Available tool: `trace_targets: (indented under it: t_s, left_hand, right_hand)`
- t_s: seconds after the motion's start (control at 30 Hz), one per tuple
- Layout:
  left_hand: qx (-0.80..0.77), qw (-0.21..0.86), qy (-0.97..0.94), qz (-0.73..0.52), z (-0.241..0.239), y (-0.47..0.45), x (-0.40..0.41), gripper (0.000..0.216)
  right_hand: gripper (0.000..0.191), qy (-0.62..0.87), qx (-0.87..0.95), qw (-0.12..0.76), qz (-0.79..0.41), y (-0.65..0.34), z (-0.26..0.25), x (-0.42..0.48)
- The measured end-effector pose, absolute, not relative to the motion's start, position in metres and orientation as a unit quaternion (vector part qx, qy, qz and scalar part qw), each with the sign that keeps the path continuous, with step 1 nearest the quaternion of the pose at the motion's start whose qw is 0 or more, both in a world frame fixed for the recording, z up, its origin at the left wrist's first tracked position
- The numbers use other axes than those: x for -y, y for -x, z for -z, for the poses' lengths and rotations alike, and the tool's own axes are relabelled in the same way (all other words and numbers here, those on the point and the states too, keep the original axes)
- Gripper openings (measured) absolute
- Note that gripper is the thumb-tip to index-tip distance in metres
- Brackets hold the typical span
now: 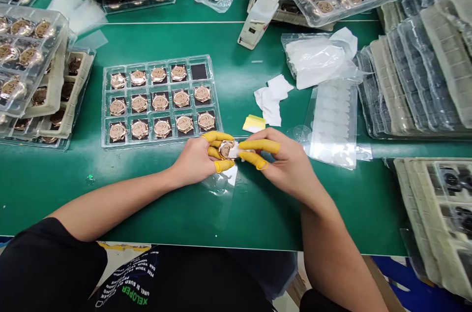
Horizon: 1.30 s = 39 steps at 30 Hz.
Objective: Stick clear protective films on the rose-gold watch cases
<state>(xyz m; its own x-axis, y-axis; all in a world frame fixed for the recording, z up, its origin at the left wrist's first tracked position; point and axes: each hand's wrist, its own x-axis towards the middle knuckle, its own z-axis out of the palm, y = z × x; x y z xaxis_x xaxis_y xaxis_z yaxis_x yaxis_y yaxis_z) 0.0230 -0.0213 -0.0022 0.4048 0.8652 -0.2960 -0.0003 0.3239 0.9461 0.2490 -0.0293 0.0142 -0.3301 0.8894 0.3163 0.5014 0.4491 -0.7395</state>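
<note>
My left hand [201,157], with yellow finger cots on its fingertips, holds a rose-gold watch case [225,149] by its edges, engraved back facing up. In my right hand [282,157], also in yellow finger cots, a small white wipe [235,150] is pinched and touches the watch case's right side. Just behind my left hand lies a clear plastic tray [104,127] of similar watch cases, each on a dark pad. Its back right compartment shows only a dark pad [199,72]. Under my hands is a clear film [223,184].
Stacked trays of watch cases [33,71] stand at left, with more at the back. White wipes [271,100], a yellow pad [253,123], a dispenser bottle [260,15] and a bag of wipes [319,58] lie beyond my right hand. Nested trays [416,66] crowd the right.
</note>
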Motion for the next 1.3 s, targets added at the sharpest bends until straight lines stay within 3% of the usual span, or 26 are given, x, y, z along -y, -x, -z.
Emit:
trace_targets:
  t_s: [0.13,0.3,0.43,0.53,0.67,0.83,1.03,1.17,1.3]
  left_hand:
    - [-0.459,0.675,-0.491,-0.304,0.003,-0.022,0.021,0.058]
    - [-0.463,0.669,-0.502,-0.292,0.003,-0.020,0.021,0.059]
    - [-0.457,0.668,-0.508,-0.294,0.001,-0.020,0.020,0.060]
    - [-0.451,0.678,-0.498,-0.299,0.000,-0.021,0.019,0.061]
    - [-0.455,0.679,-0.494,-0.296,-0.001,-0.020,0.018,0.062]
    - [-0.459,0.673,-0.503,-0.288,0.002,-0.018,0.019,0.063]
    - [-0.462,0.675,-0.498,-0.289,-0.001,-0.020,0.019,0.063]
    - [-0.467,0.671,-0.499,-0.287,-0.004,-0.020,0.019,0.062]
    - [-0.466,0.671,-0.501,-0.286,-0.003,-0.020,0.019,0.062]
  right_hand:
    - [0.040,0.567,0.614,0.438,-0.331,-0.265,-0.017,0.026]
    - [0.015,0.600,0.605,0.492,-0.181,-0.266,-0.025,0.025]
    - [0.030,0.597,0.579,0.480,-0.281,-0.277,-0.029,0.023]
    - [0.039,0.632,0.529,0.454,-0.339,-0.290,-0.030,0.021]
    - [0.033,0.635,0.523,0.402,-0.402,-0.299,-0.032,0.020]
    - [0.030,0.676,0.557,0.345,-0.337,-0.303,-0.033,0.022]
    - [0.039,0.692,0.635,0.178,-0.293,-0.296,-0.035,0.025]
    - [0.038,0.682,0.668,0.167,-0.249,-0.284,-0.030,0.024]
    - [0.014,0.691,0.657,0.160,-0.255,-0.284,-0.028,0.022]
